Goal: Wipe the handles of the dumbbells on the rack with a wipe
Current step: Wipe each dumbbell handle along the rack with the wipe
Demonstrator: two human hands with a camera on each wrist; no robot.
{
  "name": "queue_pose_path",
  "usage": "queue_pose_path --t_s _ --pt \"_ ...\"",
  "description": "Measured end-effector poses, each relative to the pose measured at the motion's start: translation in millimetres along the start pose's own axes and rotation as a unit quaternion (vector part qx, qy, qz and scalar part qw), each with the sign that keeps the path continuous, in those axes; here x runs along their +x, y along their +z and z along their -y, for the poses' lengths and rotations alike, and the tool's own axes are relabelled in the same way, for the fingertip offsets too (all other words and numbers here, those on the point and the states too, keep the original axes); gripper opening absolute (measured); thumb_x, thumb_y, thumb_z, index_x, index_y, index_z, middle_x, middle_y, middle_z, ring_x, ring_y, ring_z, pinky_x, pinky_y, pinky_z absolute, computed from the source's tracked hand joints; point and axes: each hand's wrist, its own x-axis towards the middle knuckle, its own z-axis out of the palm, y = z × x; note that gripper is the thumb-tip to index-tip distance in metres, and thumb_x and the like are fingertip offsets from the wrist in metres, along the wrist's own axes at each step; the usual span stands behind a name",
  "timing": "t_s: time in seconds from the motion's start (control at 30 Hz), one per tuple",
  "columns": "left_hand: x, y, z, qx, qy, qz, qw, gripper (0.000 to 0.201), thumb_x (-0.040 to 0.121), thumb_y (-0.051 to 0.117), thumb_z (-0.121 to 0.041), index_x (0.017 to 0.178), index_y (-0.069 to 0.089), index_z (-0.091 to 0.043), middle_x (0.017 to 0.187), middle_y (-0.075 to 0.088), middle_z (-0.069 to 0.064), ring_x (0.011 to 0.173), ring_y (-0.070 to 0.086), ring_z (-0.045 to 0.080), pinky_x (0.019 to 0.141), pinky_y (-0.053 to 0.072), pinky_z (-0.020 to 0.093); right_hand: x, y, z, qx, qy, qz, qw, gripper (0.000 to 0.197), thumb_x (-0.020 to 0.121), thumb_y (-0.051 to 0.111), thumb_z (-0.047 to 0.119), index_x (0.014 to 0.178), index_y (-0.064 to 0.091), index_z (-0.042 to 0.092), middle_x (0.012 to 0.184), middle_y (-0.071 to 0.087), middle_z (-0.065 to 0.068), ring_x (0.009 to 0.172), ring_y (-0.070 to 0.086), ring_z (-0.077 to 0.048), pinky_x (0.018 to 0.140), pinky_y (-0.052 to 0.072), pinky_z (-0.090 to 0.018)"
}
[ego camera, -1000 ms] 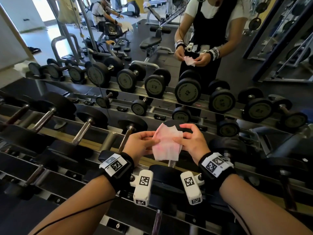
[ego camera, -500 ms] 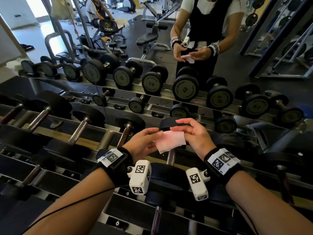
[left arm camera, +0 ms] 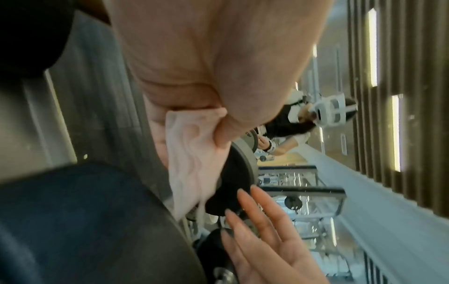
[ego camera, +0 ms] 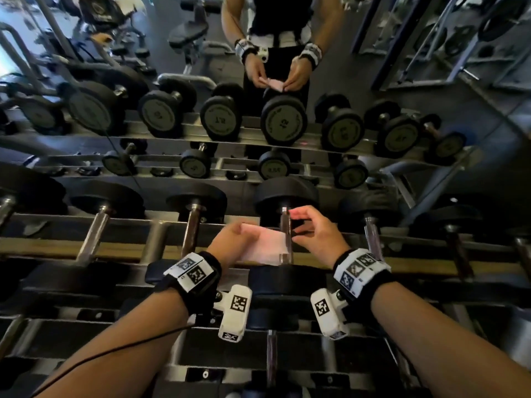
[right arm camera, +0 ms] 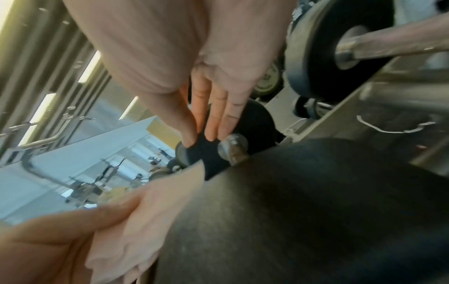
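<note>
A pink wipe point(ego camera: 265, 248) hangs from my left hand point(ego camera: 240, 235), pinched between thumb and fingers, as the left wrist view shows for the wipe point(left arm camera: 192, 153). Its right edge reaches the chrome handle point(ego camera: 285, 225) of the middle dumbbell on the rack's upper tier. My right hand point(ego camera: 301, 225) hovers just right of that handle with relaxed, nearly straight fingers point(left arm camera: 262, 221) and holds nothing. In the right wrist view those fingers point(right arm camera: 211, 115) point at the black dumbbell head point(right arm camera: 252, 123), with the wipe point(right arm camera: 136, 221) low on the left.
Neighbouring dumbbell handles stand left point(ego camera: 191, 228) and right point(ego camera: 370, 234) of the middle one. A lower tier handle point(ego camera: 271, 357) sits below my wrists. A mirror behind the rack reflects several dumbbells point(ego camera: 283, 119) and a person point(ego camera: 275, 38).
My right hand has let go of the wipe and opened. My left hand has carried the wipe down to the middle dumbbell's handle. The head view has tilted down toward the rack.
</note>
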Motion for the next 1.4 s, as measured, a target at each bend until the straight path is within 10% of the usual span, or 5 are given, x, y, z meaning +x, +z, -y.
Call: queue_pose_path --t_s 0.37,0.7,0.87,1.1,1.4 --pt "77.2 8.1 10.6 -0.21 -0.104 0.1 0.967 0.037 0.105 0.037 -0.008 0.091 0.07 -0.001 0.07 0.071 0.007 0.06 0.068 0.014 0.069 0.052 0.022 -61.8 18.2 -41.2 0.078 0.071 -0.038 0.994 0.019 0.091 0.068 0.009 0.104 0.076 0.02 0.106 0.074 0.007 0.104 0.066 -0.001 0.091 0.045 -0.01" --pt "77.8 25.6 33.7 0.077 0.059 0.154 0.983 0.037 0.099 0.046 0.004 0.098 0.057 -0.032 0.099 0.055 -0.013 0.104 0.053 0.014 0.105 0.041 0.038 -74.0 26.7 -50.2 0.112 0.065 -0.068 0.989 0.023 0.092 0.065 0.007 0.113 0.073 0.014 0.108 0.072 0.012 0.104 0.064 0.006 0.091 0.044 -0.009" --pt "66.0 22.8 36.2 -0.111 -0.046 0.254 0.96 0.02 0.102 0.051 -0.021 0.085 0.056 -0.01 0.071 0.048 0.006 0.064 0.05 0.012 0.076 0.048 0.025 -75.8 28.4 -53.2 0.151 0.078 -0.065 0.983 0.021 0.093 0.063 0.012 0.108 0.074 0.023 0.109 0.074 0.007 0.108 0.066 -0.007 0.095 0.051 -0.023" --pt "79.9 -5.7 35.5 0.027 0.035 0.136 0.99 0.022 0.102 0.049 -0.01 0.108 0.07 -0.007 0.105 0.069 0.015 0.096 0.067 0.029 0.097 0.05 0.041 -75.2 27.0 -52.4 0.163 0.089 -0.053 0.981 0.023 0.094 0.064 0.015 0.103 0.076 0.033 0.109 0.074 0.009 0.106 0.067 -0.008 0.091 0.054 -0.024" --pt "84.1 19.7 29.9 0.32 0.162 0.196 0.913 0.04 0.1 0.046 -0.004 0.138 0.056 -0.013 0.099 0.042 -0.031 0.083 0.04 -0.016 0.081 0.034 0.004 -77.1 30.8 -51.7 0.16 0.087 -0.073 0.981 0.022 0.094 0.063 0.014 0.103 0.075 0.031 0.109 0.074 0.008 0.11 0.066 -0.011 0.105 0.048 -0.04"
